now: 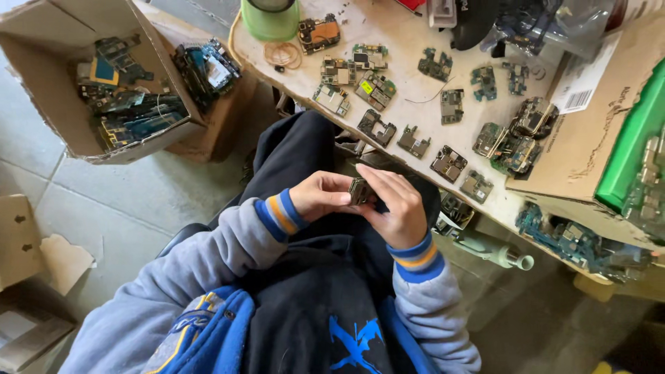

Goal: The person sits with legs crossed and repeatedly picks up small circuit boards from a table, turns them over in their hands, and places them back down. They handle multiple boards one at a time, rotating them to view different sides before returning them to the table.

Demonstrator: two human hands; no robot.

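A small dark circuit board (pixel 359 191) sits between both hands over my lap. My left hand (pixel 320 195) pinches it from the left with thumb and fingers. My right hand (pixel 395 206) cups it from the right, fingers curled over its top edge. Both sleeves are grey with blue and orange cuffs. Most of the board is hidden by my fingers.
A white worktable (pixel 405 76) ahead carries several loose circuit boards, a green cup (pixel 270 17) and rubber bands (pixel 282 53). A cardboard box (pixel 104 83) full of boards stands on the floor to the left. Another box with a green tray (pixel 634 138) sits at right.
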